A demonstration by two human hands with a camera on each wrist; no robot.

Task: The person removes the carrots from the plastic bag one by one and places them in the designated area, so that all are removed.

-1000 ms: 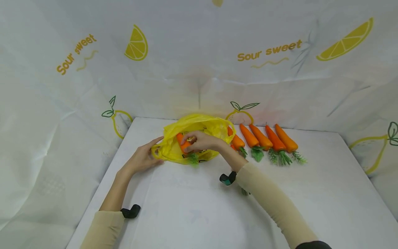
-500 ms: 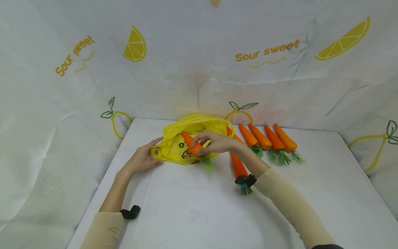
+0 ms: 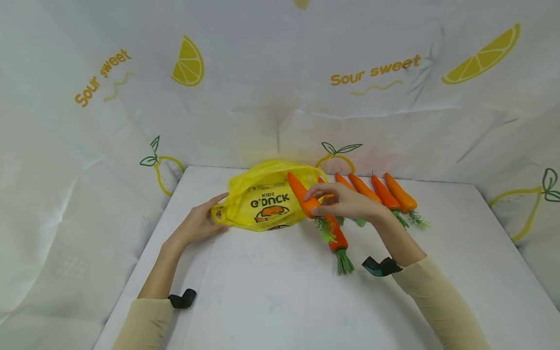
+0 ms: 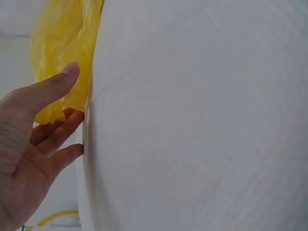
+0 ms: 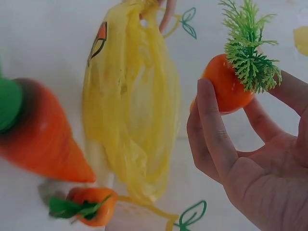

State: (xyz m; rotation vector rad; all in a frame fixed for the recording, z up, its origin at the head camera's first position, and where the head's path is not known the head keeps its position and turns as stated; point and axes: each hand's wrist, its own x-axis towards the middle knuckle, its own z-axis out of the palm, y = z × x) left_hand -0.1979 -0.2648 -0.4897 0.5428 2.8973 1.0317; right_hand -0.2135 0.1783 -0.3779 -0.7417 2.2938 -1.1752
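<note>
My right hand (image 3: 347,200) pinches an orange carrot (image 3: 299,190) with feathery green leaves, held tilted in front of the bag's right side. In the right wrist view the fingers go round the carrot's thick top (image 5: 226,89). A yellow plastic bag (image 3: 242,209) with duck print lies at the back with its mouth facing me. At the bag's left edge, my left hand (image 3: 199,226) rests with fingers fairly straight; the left wrist view shows the thumb and fingers apart beside the yellow plastic (image 4: 65,43). Below my right hand lies another carrot (image 3: 338,239) with green stems.
Several more carrots (image 3: 400,194) lie side by side at the back right, partly hidden by my right hand. A white table (image 3: 262,291) stands under everything. Behind it hangs a white cloth (image 3: 262,97) with lemon prints.
My right hand has drawn the carrot from inside the bag's mouth out to the right and lifted it. The bag's print is uncovered. My left hand stays at the bag's edge.
</note>
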